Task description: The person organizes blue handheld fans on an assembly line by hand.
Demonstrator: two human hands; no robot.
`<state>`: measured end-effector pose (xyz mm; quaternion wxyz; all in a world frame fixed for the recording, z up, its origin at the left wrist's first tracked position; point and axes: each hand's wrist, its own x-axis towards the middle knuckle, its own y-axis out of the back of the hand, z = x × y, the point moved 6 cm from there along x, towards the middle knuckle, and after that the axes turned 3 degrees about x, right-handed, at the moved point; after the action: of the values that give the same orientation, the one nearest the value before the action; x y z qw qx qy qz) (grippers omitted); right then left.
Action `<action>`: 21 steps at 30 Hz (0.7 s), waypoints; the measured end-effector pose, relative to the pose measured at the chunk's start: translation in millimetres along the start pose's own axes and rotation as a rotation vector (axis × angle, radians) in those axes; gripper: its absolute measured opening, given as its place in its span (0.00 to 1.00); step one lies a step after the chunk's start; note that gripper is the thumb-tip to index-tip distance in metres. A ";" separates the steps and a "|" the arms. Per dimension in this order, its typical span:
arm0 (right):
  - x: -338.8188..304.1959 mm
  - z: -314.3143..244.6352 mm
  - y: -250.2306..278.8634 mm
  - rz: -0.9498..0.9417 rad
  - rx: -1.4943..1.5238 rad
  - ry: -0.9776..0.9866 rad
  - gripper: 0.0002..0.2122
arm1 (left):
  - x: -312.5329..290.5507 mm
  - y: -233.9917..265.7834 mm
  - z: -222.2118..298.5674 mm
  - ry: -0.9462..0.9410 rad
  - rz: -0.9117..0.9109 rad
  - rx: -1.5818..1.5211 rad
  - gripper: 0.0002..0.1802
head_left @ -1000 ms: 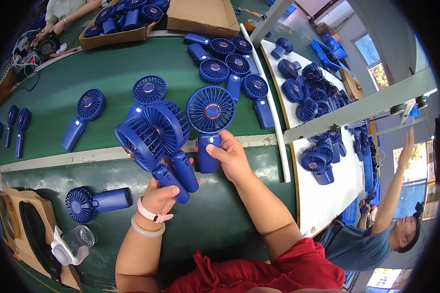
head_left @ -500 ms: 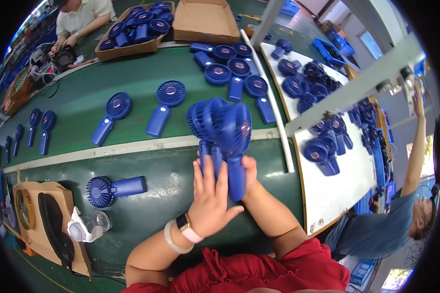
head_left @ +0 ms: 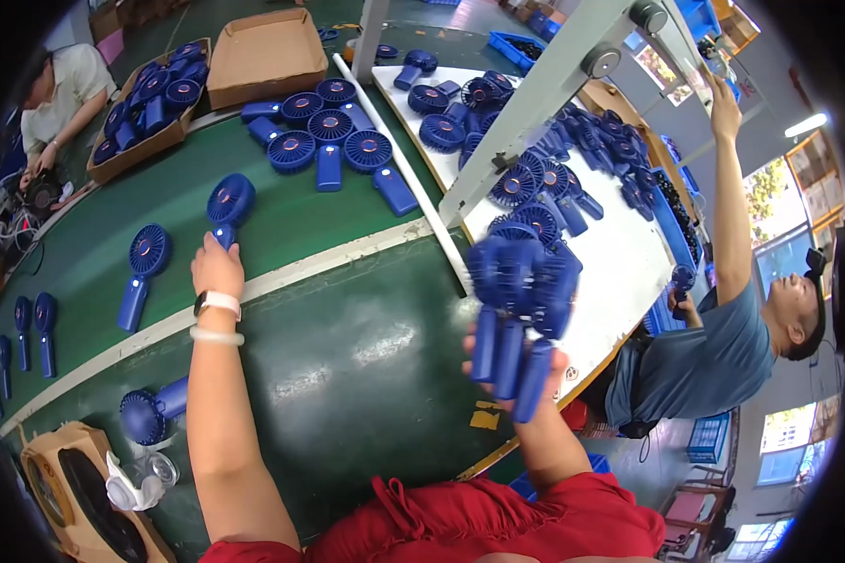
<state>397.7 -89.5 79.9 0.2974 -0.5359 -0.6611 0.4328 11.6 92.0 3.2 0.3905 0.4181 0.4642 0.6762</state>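
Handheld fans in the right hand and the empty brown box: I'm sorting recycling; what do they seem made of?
Handheld fans: probably semi-gloss plastic, from blue handles with soft highlights, though blurred. Brown box: likely matte cardboard, from thin, upturned walls.

You wear a red, short-sleeved top (head_left: 498, 511) with a front tie (head_left: 394, 499); your left wrist (head_left: 218, 319) carries a dark-faced watch (head_left: 200, 303) on a pale strap (head_left: 222, 301) and a milky bangle (head_left: 216, 336).

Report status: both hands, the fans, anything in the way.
Left hand at a blue fan on the green belt, grip unclear. Right hand gripping a bunch of blue fans, blurred. Grey frame beyond the bunch; nothing seen blocking left hand.
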 end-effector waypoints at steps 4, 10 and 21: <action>-35.7 -47.5 36.6 -0.145 0.237 0.050 0.39 | -63.0 0.1 63.2 0.235 -0.554 -1.747 0.19; -7.1 -29.5 17.0 -0.397 0.308 -0.041 0.39 | -129.4 6.2 79.9 0.353 -0.842 -1.850 0.26; -5.4 -90.2 37.2 -0.101 0.079 0.357 0.39 | -155.7 24.5 61.9 0.524 -0.884 -2.147 0.28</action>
<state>493.1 -69.9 87.6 0.4518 -0.5583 -0.6064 0.3411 119.4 -38.5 8.6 0.6335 -0.4699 -0.1699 0.5908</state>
